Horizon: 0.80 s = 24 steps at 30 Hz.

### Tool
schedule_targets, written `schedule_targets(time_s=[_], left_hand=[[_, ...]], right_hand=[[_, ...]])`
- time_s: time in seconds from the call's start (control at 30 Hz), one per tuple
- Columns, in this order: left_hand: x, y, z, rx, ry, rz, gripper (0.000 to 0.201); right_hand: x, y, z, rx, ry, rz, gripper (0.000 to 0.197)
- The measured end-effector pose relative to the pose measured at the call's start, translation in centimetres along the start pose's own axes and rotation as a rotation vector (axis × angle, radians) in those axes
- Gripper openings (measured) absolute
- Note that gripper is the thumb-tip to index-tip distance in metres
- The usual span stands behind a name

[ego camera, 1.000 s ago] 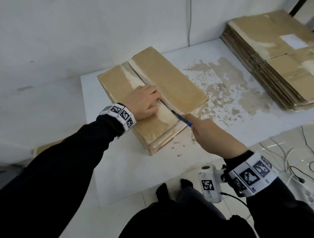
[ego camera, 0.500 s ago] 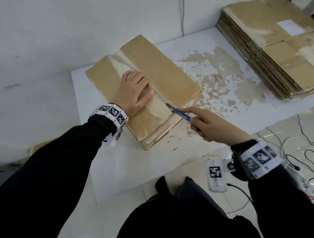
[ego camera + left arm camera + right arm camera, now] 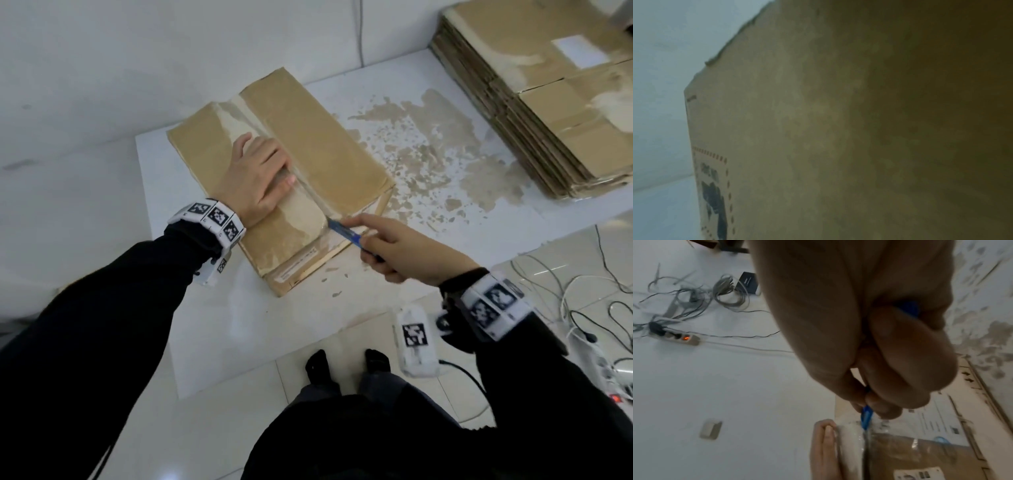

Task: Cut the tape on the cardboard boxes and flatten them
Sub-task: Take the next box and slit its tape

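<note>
A taped cardboard box [image 3: 322,150] lies on the white table [image 3: 212,325], with clear tape [image 3: 308,192] along its centre seam. My left hand [image 3: 258,178] presses flat on the box's left flap beside the seam. My right hand [image 3: 404,251] grips a blue utility knife [image 3: 344,232], index finger laid along its top, and the blade tip sits at the near end of the seam. The right wrist view has the knife [image 3: 866,417] meeting the tape [image 3: 851,449], with my left hand [image 3: 824,449] beside it. Only brown cardboard [image 3: 818,129] fills the left wrist view.
A stack of flattened boxes [image 3: 548,92] lies at the table's far right. Torn paper scraps [image 3: 435,157] stick to the table right of the box. Cables and a power strip [image 3: 677,338] lie on the floor at the right, and a wall rises behind the table.
My right hand brought the knife forward until its blade tip reached the near end of the seam. My left hand slid a little farther along the left flap.
</note>
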<state>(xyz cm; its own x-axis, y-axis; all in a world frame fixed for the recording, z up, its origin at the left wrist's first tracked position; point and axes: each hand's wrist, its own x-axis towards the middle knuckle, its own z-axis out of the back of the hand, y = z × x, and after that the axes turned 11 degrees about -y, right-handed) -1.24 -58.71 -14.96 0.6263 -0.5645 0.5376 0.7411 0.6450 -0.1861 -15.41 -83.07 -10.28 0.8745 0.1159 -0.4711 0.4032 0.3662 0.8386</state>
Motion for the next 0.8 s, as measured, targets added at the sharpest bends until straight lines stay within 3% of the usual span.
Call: schedule_targets(time_s=[0.33,0.5,0.6,0.8], left_hand=[[0.0,-0.2,0.0,0.03,-0.004,0.005,0.032],[0.1,0.1,-0.1,-0.003,-0.031,-0.025,0.031],[0.0,0.2,-0.2,-0.036,-0.038,-0.023,0.034],[-0.2,0.4,-0.2,-0.028,-0.055,-0.012,0.031]], right_hand=[[-0.2,-0.5,-0.4,-0.081,0.007,0.027,0.035],[-0.7,0.0,0.1,-0.38,-0.191,0.177,0.037],[0.4,0.5,0.7,-0.348,-0.241,0.192,0.038],[2.4,0.1,-0.1,-0.381,-0.147,0.245,0.025]])
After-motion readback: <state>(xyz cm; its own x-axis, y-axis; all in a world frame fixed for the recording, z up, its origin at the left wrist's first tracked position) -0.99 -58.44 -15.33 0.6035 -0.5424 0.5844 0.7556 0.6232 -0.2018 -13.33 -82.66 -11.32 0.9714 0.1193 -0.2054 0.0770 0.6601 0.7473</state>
